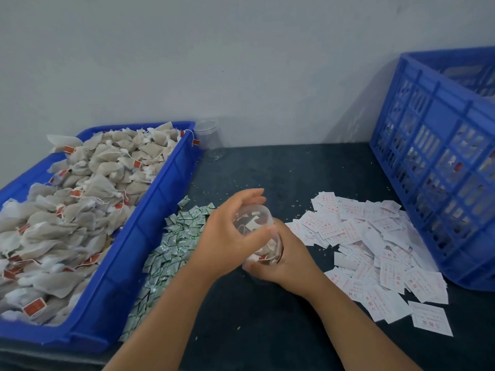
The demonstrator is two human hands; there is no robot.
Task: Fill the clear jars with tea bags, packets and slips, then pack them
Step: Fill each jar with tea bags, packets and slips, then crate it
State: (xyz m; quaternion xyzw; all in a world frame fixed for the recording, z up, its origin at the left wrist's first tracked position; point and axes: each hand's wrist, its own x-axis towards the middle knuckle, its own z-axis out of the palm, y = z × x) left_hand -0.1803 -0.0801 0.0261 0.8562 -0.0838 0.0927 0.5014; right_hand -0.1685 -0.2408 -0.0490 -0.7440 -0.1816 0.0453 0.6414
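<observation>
A clear jar [255,223] holding tea bags and a slip is held over the dark table, tilted away from me. My left hand [230,234] curls over its top, where a clear lid sits. My right hand [284,261] grips the jar's lower body from the right. A blue tray [150,218] at the left is heaped with tea bags [80,204] bearing red tags. Small green-and-white packets [171,242] lie in a strip beside the tray. White slips with red print [375,253] are spread at the right.
An empty clear jar [211,140] stands at the back against the grey wall, by the tray's far corner. A tall blue slatted crate [439,162] with filled jars inside occupies the right. Loose grains dot the dark table [267,317].
</observation>
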